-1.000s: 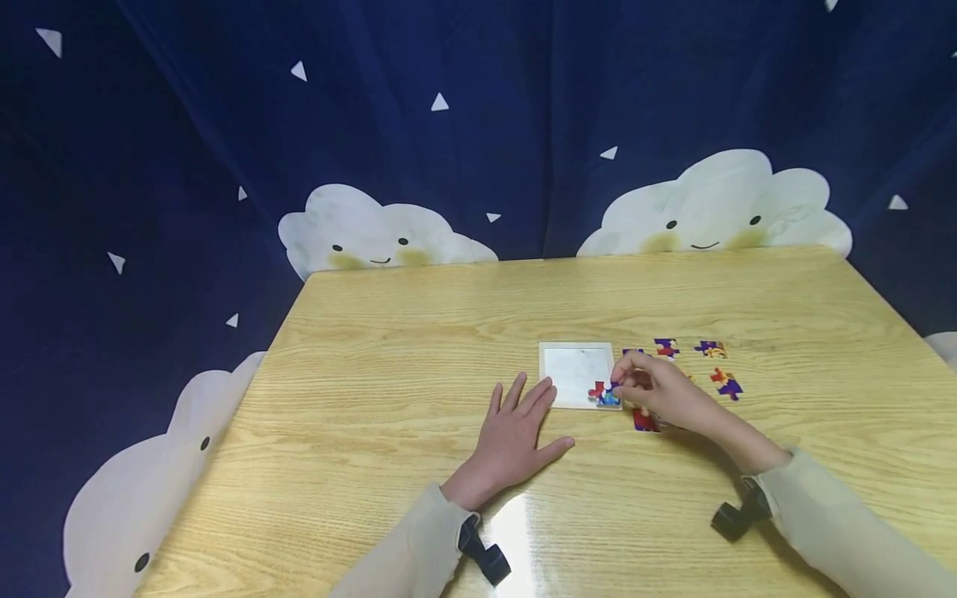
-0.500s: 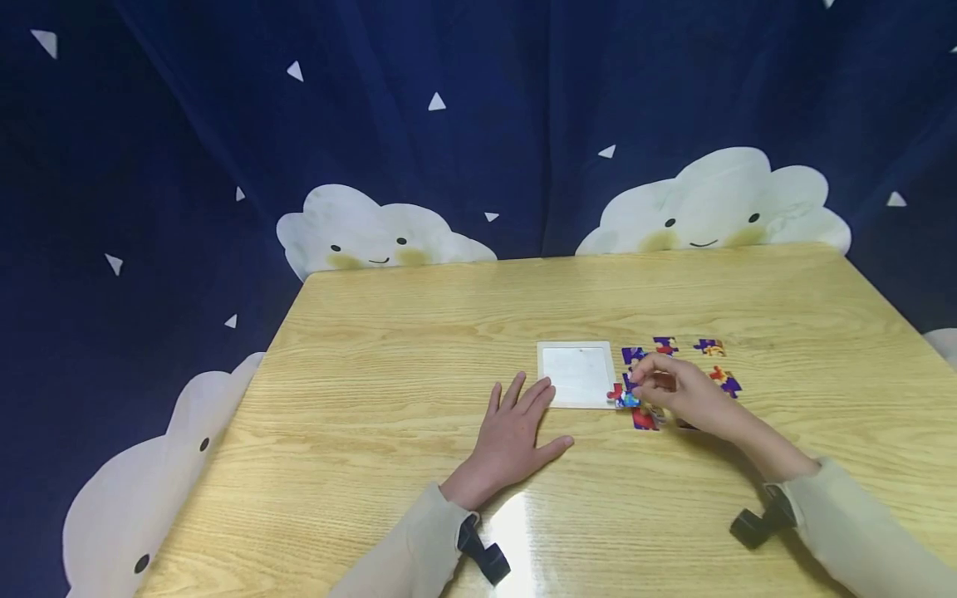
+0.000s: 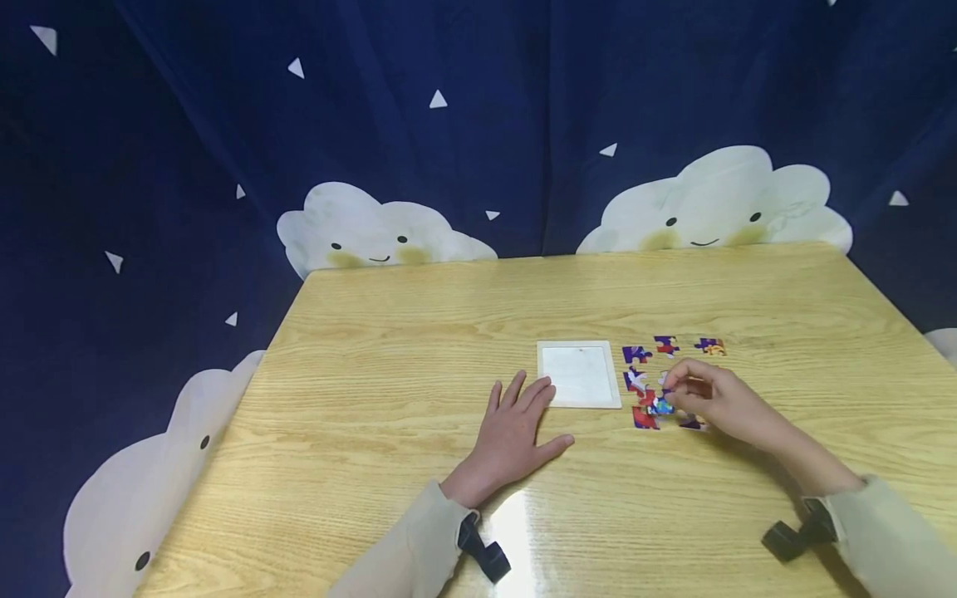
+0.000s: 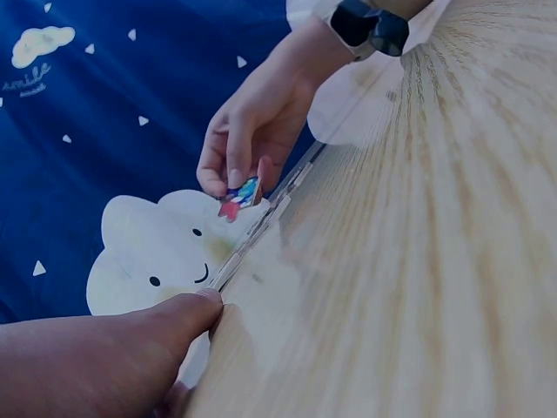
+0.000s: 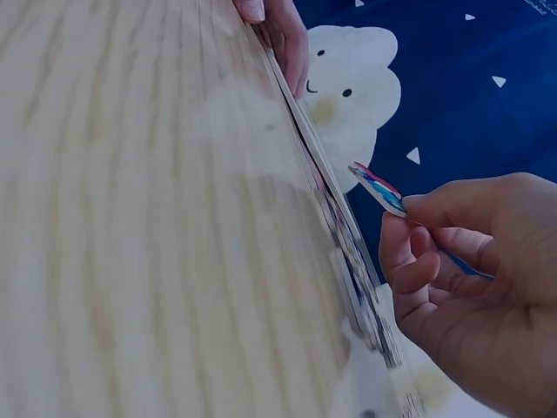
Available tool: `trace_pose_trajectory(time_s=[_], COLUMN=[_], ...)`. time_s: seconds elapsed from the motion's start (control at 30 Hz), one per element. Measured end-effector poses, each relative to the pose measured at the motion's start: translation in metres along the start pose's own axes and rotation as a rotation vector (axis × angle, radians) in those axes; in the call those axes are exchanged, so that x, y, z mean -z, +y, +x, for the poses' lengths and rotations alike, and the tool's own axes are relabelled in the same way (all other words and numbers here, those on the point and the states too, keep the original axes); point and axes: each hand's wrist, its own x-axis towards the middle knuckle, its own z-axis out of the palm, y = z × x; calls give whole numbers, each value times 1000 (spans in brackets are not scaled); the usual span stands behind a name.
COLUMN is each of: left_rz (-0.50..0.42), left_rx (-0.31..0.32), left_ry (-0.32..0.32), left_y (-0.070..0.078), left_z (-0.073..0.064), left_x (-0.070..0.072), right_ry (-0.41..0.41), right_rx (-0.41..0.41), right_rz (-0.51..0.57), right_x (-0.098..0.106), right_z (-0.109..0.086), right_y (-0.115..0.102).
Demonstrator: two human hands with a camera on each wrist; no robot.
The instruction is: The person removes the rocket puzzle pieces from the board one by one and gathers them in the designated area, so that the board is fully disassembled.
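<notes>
My right hand (image 3: 725,403) pinches a red and blue jigsaw piece (image 3: 661,405) between thumb and fingers, raised over the other pieces. The right wrist view shows that puzzle piece (image 5: 379,189) tilted and clear of the table; it also appears in the left wrist view as a colourful piece (image 4: 241,197). A white puzzle frame (image 3: 579,344) with a bare white inside lies left of the pieces. My left hand (image 3: 512,440) lies flat with fingers spread, its fingertips at the frame's lower left edge.
Several loose jigsaw pieces lie right of the frame, among them a purple piece (image 3: 636,355), a red and purple piece (image 3: 666,345), an orange and purple piece (image 3: 710,346) and a red piece (image 3: 645,418). A dark blue curtain (image 3: 516,124) hangs behind the wooden table (image 3: 359,374).
My right hand has carried the jigsaw piece rightward, from the lower right corner of the frame to above the loose pieces. The left hand has stayed in place.
</notes>
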Motion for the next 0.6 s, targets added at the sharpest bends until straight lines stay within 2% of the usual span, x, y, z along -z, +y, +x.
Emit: trace_pose_trajectory(time_s=[0.3, 0.6], left_rz=[-8, -18], left_rx=[2, 5], left_ry=[-8, -17], left_y=[1, 1], left_z=[0, -1], left_x=[1, 3], right_ry=[52, 106], right_rx=[-43, 4], right_rz=[-69, -111], right_x=[16, 26], right_z=[-14, -25], right_y=[9, 20])
